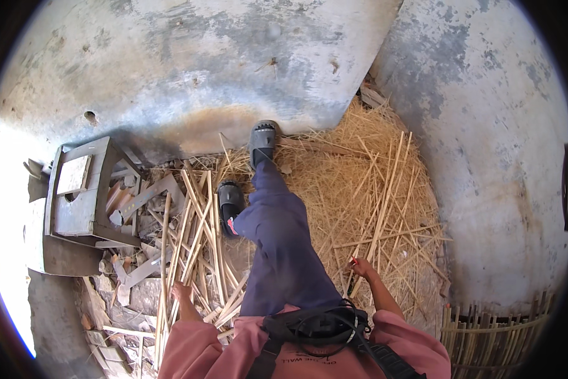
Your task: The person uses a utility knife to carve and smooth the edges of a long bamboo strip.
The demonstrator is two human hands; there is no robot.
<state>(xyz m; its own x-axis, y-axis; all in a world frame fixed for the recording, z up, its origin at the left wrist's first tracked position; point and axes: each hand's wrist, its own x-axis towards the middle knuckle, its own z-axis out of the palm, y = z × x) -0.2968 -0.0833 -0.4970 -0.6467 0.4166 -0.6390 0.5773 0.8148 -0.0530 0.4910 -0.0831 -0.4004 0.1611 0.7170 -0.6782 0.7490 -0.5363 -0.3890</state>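
Note:
My left hand [181, 292] hangs at my left side above a heap of long, pale split bamboo strips [199, 230]. Its fingers are loosely bent and partly apart, with nothing visible in them. At my right side, my right hand [362, 268] is closed around a small, slim tool with a red part [354, 261]. A dark stretch shows below the fingers; its kind is too small to make out. Beneath this hand lie more strips [385, 196] on a thick layer of straw-like shavings [334, 196].
A weathered wooden box [82, 189] stands at left, beside broken wood and rubble [123, 271]. Stained walls [233, 63] rise ahead and at right [480, 177]. A slatted bamboo basket or fence [495, 335] is at lower right. My dark shoes [263, 142] are among the strips and shavings.

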